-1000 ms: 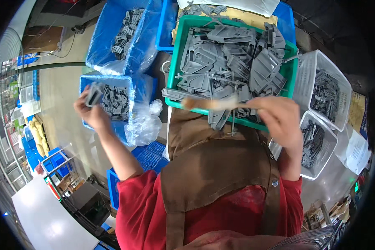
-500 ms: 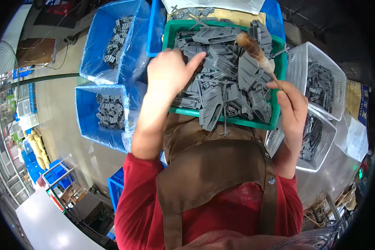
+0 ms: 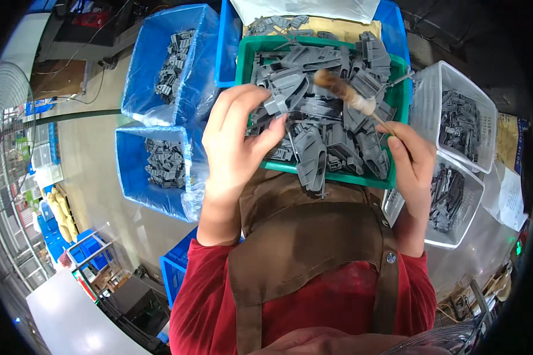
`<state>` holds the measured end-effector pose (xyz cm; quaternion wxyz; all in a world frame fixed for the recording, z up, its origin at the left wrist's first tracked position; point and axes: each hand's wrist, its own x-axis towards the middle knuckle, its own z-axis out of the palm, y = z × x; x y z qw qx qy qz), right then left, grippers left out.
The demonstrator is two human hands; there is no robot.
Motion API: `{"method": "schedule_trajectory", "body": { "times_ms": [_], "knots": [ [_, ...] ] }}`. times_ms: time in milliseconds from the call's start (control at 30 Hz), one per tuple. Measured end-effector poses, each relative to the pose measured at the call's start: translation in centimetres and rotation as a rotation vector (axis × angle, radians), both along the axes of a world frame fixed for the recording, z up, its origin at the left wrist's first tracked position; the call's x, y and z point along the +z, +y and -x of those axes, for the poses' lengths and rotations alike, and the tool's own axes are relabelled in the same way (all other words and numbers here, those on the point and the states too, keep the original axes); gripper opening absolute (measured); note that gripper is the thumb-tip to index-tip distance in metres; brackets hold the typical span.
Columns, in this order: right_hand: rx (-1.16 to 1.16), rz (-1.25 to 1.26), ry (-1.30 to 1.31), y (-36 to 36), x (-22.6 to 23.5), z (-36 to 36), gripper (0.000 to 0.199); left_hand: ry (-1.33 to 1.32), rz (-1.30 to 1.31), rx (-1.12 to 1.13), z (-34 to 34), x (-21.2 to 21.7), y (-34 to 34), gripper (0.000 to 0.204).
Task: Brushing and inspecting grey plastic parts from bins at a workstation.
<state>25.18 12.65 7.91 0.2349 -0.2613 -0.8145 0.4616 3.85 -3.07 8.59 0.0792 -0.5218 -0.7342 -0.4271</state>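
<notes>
Grey part [image 3: 288, 89] in left fingers [image 3: 238, 112]

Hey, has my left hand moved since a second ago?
Yes. Your left hand has moved right: it was by the left rim of the nearer blue bin, and is now at the left side of the green crate, holding a gray part.

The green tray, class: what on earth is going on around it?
A person's left hand holds a grey part over the green tray, which is heaped with more grey parts. The right hand grips a stick tool with a brown and white head, also above the tray. Plastic-lined blue bins on the left and white baskets on the right contain more grey pieces.
</notes>
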Motion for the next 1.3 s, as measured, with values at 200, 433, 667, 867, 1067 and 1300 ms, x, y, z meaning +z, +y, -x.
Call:
{"method": "schedule_trajectory", "body": {
  "times_ms": [200, 433, 667, 867, 1067, 1300],
  "knots": [
    [0.086, -0.117, -0.041, -0.7, 1.3, 0.3, 0.014, 0.072, -0.014, 0.025, -0.3, 0.6, -0.8, 0.034],
    [0.128, -0.307, -0.025, -0.6, 2.1, 1.5, 0.016, 0.115, -0.039, 0.042, -0.2, 0.5, -1.1, 0.033],
    [0.259, -0.354, -0.12, 0.7, 2.9, 0.4, 0.015, 0.142, -0.064, 0.007, 0.2, 0.3, -1.3, 0.034],
    [0.225, -0.37, -0.06, 0.3, 2.6, 1.7, 0.017, 0.111, -0.087, 0.005, 0.3, 0.1, -1.8, 0.036],
    [0.286, -0.365, -0.123, 0.2, 3.2, 0.8, 0.019, 0.024, -0.082, -0.034, 0.4, 0.1, -2.7, 0.039],
    [0.195, -0.436, 0.044, 1.4, 2.5, 1.1, 0.02, -0.129, -0.235, -0.12, 0.6, -0.8, -2.2, 0.038]
  ]
}}
